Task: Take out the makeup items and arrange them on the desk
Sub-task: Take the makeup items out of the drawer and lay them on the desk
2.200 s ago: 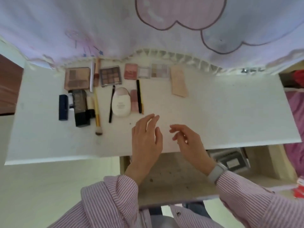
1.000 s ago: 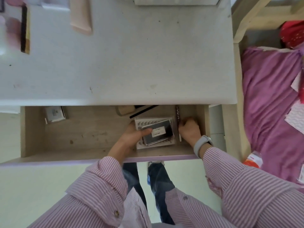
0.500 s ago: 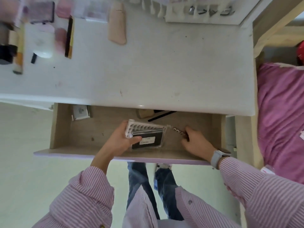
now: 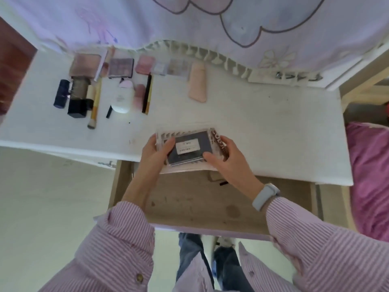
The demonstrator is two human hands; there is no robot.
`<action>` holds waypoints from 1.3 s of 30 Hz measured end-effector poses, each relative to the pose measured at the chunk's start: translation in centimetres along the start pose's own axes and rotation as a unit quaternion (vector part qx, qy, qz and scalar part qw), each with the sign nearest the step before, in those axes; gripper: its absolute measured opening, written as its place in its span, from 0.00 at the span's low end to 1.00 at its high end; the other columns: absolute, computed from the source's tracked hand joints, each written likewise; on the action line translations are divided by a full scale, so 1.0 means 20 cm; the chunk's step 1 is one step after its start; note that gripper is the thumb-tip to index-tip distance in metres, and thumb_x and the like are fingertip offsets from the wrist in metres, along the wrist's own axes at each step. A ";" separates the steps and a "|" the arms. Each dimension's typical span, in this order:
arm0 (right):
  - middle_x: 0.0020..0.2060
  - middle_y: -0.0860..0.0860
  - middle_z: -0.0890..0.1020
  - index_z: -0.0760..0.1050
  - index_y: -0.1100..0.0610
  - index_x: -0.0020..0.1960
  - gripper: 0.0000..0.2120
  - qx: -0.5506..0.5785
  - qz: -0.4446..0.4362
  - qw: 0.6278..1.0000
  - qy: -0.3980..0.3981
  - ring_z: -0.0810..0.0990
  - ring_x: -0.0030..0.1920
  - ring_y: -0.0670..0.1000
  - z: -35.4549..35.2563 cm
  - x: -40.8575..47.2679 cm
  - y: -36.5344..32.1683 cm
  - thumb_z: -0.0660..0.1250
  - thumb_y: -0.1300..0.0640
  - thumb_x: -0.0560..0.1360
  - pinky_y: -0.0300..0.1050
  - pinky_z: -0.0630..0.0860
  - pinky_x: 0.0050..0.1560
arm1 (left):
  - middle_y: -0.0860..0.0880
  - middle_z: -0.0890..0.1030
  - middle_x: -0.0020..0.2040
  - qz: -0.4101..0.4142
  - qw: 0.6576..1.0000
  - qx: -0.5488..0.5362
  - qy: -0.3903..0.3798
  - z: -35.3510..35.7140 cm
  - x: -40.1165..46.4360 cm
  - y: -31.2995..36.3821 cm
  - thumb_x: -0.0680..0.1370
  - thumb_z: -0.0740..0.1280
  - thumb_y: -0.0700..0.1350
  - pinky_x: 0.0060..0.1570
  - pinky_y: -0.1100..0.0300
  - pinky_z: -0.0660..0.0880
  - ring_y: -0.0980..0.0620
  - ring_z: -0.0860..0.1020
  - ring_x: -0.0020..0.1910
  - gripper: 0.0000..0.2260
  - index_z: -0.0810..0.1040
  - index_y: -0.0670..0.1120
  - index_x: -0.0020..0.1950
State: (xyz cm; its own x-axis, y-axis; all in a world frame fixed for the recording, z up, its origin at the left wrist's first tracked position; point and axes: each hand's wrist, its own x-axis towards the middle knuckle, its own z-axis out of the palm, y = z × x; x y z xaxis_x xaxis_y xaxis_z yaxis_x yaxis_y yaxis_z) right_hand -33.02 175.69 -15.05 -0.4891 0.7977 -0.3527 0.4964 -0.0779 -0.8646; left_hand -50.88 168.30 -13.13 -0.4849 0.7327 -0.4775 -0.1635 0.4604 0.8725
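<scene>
Hands: left hand (image 4: 154, 155) and right hand (image 4: 226, 159) both grasp clear makeup case (image 4: 187, 147)
Case: above table (image 4: 273, 133) front edge, over open drawer (image 4: 200, 205)

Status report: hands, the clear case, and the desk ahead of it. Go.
Left hand and right hand both grip the clear case, over the desk's front edge. Open drawer below. Bare desk directly ahead; makeup rows far left.

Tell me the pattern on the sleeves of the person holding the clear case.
Thin pink and white stripes on both sleeves, clearest in the head view.
</scene>
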 end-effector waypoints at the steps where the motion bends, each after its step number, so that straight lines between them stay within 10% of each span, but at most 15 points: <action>1: 0.60 0.47 0.75 0.60 0.51 0.70 0.35 -0.003 0.019 1.000 0.017 0.75 0.56 0.47 0.03 0.07 -0.03 0.66 0.37 0.68 0.42 0.70 0.55 | 0.43 0.73 0.66 0.018 0.998 0.050 0.034 0.01 0.07 0.02 0.78 0.63 0.49 0.64 0.48 0.70 0.46 0.72 0.64 0.23 0.65 0.44 0.71; 7: 0.62 0.49 0.74 0.62 0.54 0.69 0.29 0.000 0.077 0.994 0.071 0.74 0.59 0.50 0.13 0.29 -0.12 0.66 0.43 0.73 0.39 0.66 0.53 | 0.39 0.65 0.70 0.134 0.932 0.323 0.092 0.02 0.33 0.05 0.79 0.59 0.50 0.67 0.53 0.59 0.42 0.63 0.69 0.27 0.57 0.38 0.73; 21: 0.43 0.52 0.75 0.69 0.56 0.45 0.08 -0.086 0.101 0.977 0.169 0.74 0.44 0.53 0.22 0.38 -0.16 0.66 0.53 0.73 0.39 0.63 0.35 | 0.41 0.62 0.72 0.284 0.850 0.441 -0.051 -0.07 0.58 0.09 0.79 0.62 0.45 0.71 0.46 0.51 0.40 0.53 0.73 0.21 0.65 0.41 0.71; 26: 0.63 0.49 0.71 0.70 0.57 0.64 0.17 -0.164 0.001 0.972 0.170 0.75 0.55 0.51 0.15 0.43 -0.17 0.63 0.58 0.75 0.36 0.66 0.48 | 0.46 0.68 0.69 0.344 0.760 0.545 -0.090 -0.16 0.55 0.06 0.68 0.71 0.60 0.68 0.47 0.55 0.45 0.58 0.73 0.36 0.65 0.45 0.71; 33: 0.69 0.46 0.63 0.68 0.49 0.67 0.21 -0.337 -0.030 0.937 0.089 0.80 0.43 0.55 0.13 0.39 -0.13 0.62 0.49 0.76 0.43 0.71 0.39 | 0.39 0.76 0.58 0.303 0.819 0.485 0.047 -0.15 0.38 -0.03 0.65 0.75 0.56 0.56 0.47 0.69 0.39 0.73 0.57 0.36 0.71 0.37 0.65; 39: 0.66 0.51 0.62 0.63 0.47 0.70 0.25 -0.369 0.004 0.924 0.101 0.73 0.33 0.52 0.21 0.26 -0.10 0.61 0.43 0.75 0.41 0.68 0.34 | 0.50 0.68 0.61 0.148 0.947 0.272 0.081 -0.16 0.30 -0.08 0.68 0.70 0.60 0.54 0.67 0.64 0.56 0.70 0.57 0.35 0.66 0.46 0.69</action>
State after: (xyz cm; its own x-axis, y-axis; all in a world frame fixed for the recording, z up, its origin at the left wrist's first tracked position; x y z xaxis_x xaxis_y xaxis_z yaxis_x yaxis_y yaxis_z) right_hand -39.58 177.55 -16.69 -0.3762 0.9000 -0.2201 0.8900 0.2849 -0.3561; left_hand -56.40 170.41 -16.99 -0.5728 0.8039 -0.1601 0.4454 0.4692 0.7626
